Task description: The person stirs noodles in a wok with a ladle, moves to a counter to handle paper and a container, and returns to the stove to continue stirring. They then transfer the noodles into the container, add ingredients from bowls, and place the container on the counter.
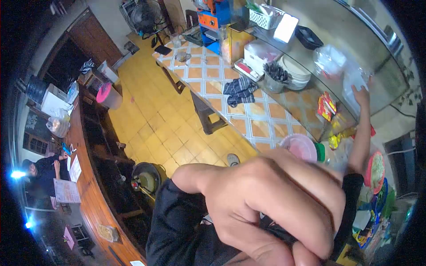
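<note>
Close to the camera, my left hand (270, 204) fills the lower middle, its fingers curled and thumb bent in; whatever it may hold is hidden. At the upper right my right hand (361, 95) reaches onto the glass shelf, its fingers closed on a clear plastic bag (353, 80). Beside that bag lies another clear bag with whitish and red contents (329, 60). A black tray (308, 37) sits further back on the shelf. Below are stacked white plates (295, 73), a tub of dark utensils (275, 76) and red-yellow packets (326, 106).
A tiled table (211, 84) carries a dark striped cloth (240, 91). A pink tub (299, 147) is near my left hand. On the left runs a wooden counter (88, 190), with a person (42, 170) beyond it. A gas cylinder (146, 181) stands on the floor.
</note>
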### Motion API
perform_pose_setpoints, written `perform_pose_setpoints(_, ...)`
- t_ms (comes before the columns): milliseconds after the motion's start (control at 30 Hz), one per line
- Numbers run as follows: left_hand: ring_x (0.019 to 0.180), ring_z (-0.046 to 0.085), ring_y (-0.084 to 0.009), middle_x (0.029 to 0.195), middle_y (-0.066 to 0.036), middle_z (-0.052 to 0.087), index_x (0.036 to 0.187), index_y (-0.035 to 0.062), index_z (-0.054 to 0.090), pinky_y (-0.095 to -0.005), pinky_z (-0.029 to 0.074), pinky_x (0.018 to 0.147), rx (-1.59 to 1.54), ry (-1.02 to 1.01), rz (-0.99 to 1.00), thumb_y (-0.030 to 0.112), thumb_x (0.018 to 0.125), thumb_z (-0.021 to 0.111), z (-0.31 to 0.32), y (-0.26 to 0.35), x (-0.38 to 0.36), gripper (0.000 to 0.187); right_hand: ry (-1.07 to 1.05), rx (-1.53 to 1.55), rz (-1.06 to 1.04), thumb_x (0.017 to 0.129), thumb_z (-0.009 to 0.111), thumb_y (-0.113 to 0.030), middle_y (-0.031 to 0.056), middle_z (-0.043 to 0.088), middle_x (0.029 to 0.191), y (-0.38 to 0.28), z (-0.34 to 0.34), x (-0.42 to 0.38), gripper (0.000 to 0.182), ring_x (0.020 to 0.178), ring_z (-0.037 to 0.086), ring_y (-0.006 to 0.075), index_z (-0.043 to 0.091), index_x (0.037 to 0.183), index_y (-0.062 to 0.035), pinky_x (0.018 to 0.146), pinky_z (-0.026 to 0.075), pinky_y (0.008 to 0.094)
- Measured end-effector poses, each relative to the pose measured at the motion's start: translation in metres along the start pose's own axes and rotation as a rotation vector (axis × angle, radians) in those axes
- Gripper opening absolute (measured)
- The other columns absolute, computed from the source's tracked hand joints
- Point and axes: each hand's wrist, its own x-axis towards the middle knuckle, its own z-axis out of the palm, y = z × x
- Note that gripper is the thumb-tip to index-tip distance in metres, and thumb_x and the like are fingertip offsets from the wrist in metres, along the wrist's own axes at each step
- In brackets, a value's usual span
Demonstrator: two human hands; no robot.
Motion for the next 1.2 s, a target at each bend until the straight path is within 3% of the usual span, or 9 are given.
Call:
perform_pose_setpoints(67,0.064,0.059,-0.0224,0.086,-0.019,0.060,0.093,-0.0087,0.063,-0.0292,0.048,0.054,0.205,-0.606,0.168,0.030,0.080,0.071,-0.065,-0.004,0.050,0.041,-0.139,-0.013,0.036,0.077,0.055,-0.059,0.0281,0.044,0.132,0.005,0.003,0.010,0.085,0.125,0.042,0.0368,0.041,0.132,0.0051,0.104,0.033,0.0404)
perform_pose_setpoints(133,0.075,0.062,-0.0257,0.096,-0.019,0.061,0.103,-0.0071,0.061,-0.0292,0.048,0.058,0.485,-0.774,-0.209,0.029,0.085,0.065,-0.074,0.026,0.080,0.040,-0.214,0.011,0.041,0.076,0.058,-0.058,0.0276,0.041,0.134,0.013,0.002,0.022,0.088,0.128,0.039,0.0356,0.040,0.132,0.0070,0.106,0.030,0.0391)
perform_pose_setpoints(233,0.061,0.054,-0.0224,0.071,-0.010,0.061,0.078,0.0000,0.068,-0.0334,0.038,0.056,0.239,-0.051,-0.032,0.025,0.082,0.069,-0.118,-0.008,0.054,0.025,-0.259,0.068,0.047,0.077,0.060,-0.055,0.0265,0.045,0.132,0.007,-0.022,0.015,0.082,0.127,0.040,0.0353,0.043,0.129,0.0066,0.105,0.031,0.0386)
perform_pose_setpoints(433,0.053,0.055,-0.0120,0.065,-0.001,0.066,0.062,0.0104,0.068,-0.0288,0.036,0.055,0.390,0.123,-0.511,0.019,0.079,0.072,-0.213,-0.001,0.049,0.019,-0.160,0.004,-0.282,0.083,0.063,-0.030,0.0240,0.048,0.129,0.171,0.070,0.063,0.059,0.120,0.046,0.0347,0.046,0.128,0.0047,0.101,0.036,0.0381)
perform_pose_setpoints(633,0.064,0.057,-0.0134,0.067,-0.005,0.065,0.071,0.0028,0.068,-0.0286,0.042,0.062,0.768,0.308,-1.087,0.006,0.067,0.080,-0.294,0.018,-0.042,0.013,-0.246,0.178,-0.012,0.082,0.064,-0.027,0.0199,0.048,0.132,0.032,-0.016,0.015,0.061,0.122,0.045,0.0288,0.043,0.132,0.0008,0.101,0.035,0.0363)
perform_pose_setpoints(767,0.069,0.058,-0.0074,0.074,-0.003,0.067,0.079,0.0028,0.069,-0.0240,0.043,0.060,0.864,0.571,-1.410,0.009,0.075,0.075,-0.311,0.044,-0.140,0.009,-0.339,0.356,0.020,0.081,0.061,-0.026,0.0138,0.040,0.140,0.085,0.013,0.036,0.061,0.128,0.039,0.0255,0.041,0.136,-0.0044,0.102,0.033,0.0340)
perform_pose_setpoints(1000,0.077,0.065,-0.0208,0.087,-0.012,0.069,0.091,0.0001,0.068,-0.0314,0.049,0.069,1.119,0.356,-1.750,0.027,0.082,0.070,-0.291,0.070,-0.244,0.029,-0.513,0.633,0.054,0.083,0.054,-0.031,0.0090,0.035,0.144,0.068,-0.043,0.019,0.060,0.129,0.035,0.0224,0.040,0.137,-0.0085,0.098,0.033,0.0336)
perform_pose_setpoints(1067,0.083,0.065,-0.0282,0.091,-0.018,0.066,0.096,0.0015,0.067,-0.0348,0.049,0.074,0.942,0.451,-1.669,0.032,0.081,0.068,-0.285,0.061,-0.231,0.034,-0.455,0.713,0.160,0.085,0.052,-0.015,0.0043,0.046,0.136,0.038,-0.056,0.010,0.059,0.114,0.048,0.0161,0.033,0.141,-0.0068,0.080,0.047,0.0325)
perform_pose_setpoints(1200,0.086,0.064,-0.0289,0.094,-0.020,0.065,0.099,0.0016,0.066,-0.0336,0.048,0.074,0.993,0.388,-1.760,0.032,0.080,0.069,-0.289,0.045,-0.202,0.036,-0.346,0.717,0.119,0.086,0.050,-0.021,0.0085,0.050,0.131,0.088,-0.029,0.029,0.054,0.102,0.054,0.0226,0.039,0.137,-0.0100,0.076,0.047,0.0379)
